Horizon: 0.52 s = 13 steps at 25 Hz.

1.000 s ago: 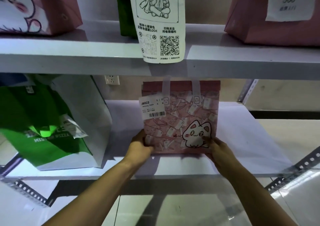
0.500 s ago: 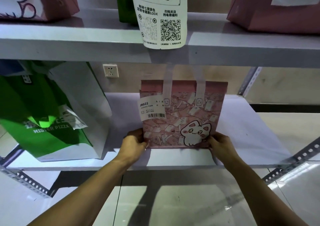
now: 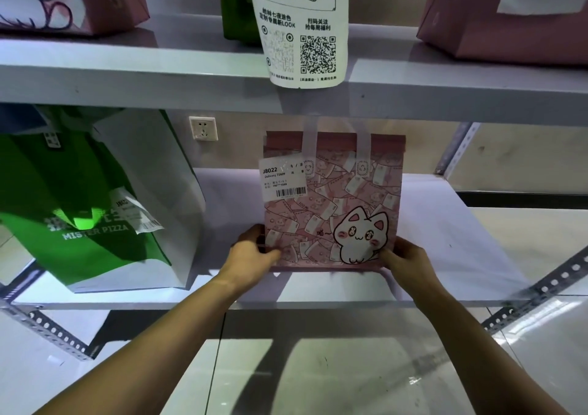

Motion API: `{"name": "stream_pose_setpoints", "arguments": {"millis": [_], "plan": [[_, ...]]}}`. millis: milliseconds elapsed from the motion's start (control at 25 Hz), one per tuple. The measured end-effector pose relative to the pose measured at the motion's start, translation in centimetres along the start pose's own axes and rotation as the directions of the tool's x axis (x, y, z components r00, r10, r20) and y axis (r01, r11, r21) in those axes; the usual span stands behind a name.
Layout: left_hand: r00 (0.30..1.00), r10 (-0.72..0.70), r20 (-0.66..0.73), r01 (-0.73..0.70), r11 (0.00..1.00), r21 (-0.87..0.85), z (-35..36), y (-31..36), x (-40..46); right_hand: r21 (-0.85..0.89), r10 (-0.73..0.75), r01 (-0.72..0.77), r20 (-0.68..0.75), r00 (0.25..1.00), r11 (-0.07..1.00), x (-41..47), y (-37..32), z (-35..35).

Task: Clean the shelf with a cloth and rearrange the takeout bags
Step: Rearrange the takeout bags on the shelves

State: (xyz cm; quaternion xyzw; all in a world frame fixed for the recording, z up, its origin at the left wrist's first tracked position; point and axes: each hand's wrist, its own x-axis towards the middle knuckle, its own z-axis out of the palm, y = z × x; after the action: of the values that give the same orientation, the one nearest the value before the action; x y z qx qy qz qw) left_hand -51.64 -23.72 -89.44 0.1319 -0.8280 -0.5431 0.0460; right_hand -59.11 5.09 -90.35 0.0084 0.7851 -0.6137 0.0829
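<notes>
From my seat at the head camera, the pink cat bag (image 3: 334,198) stands upright on the lower shelf (image 3: 445,223), roughly mid-width, its bottom edge set back a little from the shelf's front lip. My left hand (image 3: 251,255) grips its lower left corner, thumb on the printed face and the other fingers hidden behind the bag. My right hand (image 3: 404,262) grips the lower right corner the same way; its fingers are curled round the edge, with the tips out of sight. Whether the bag's base rests fully on the shelf or hangs just above it I cannot tell; a thin shadow runs under it.

A white label (image 3: 283,179) marked J8022 sits on the bag's upper left; the smaller print is too fine to read. The bag's handles fade into the shadow under the upper shelf (image 3: 127,77).

To the left, a green pizza bag (image 3: 79,211) leans, cut off by the frame edge, with a clear gap between it and the pink bag. To the right the shelf surface runs bare to the slotted metal upright (image 3: 553,281). On the upper shelf, two pink bags (image 3: 509,13) and a green one are cropped at the top, and a white QR-code bag (image 3: 299,32) hangs over the shelf's front edge directly above the pink bag. A wall socket (image 3: 203,127) shows behind.
</notes>
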Motion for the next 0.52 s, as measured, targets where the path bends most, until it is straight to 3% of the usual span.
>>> {"name": "stream_pose_setpoints", "arguments": {"millis": [520], "plan": [[1.0, 0.021, 0.011, -0.02, 0.999, -0.037, -0.17, -0.16, 0.03, -0.031, -0.037, 0.036, -0.045, 0.998, 0.999, -0.3, 0.48, 0.16]]}}
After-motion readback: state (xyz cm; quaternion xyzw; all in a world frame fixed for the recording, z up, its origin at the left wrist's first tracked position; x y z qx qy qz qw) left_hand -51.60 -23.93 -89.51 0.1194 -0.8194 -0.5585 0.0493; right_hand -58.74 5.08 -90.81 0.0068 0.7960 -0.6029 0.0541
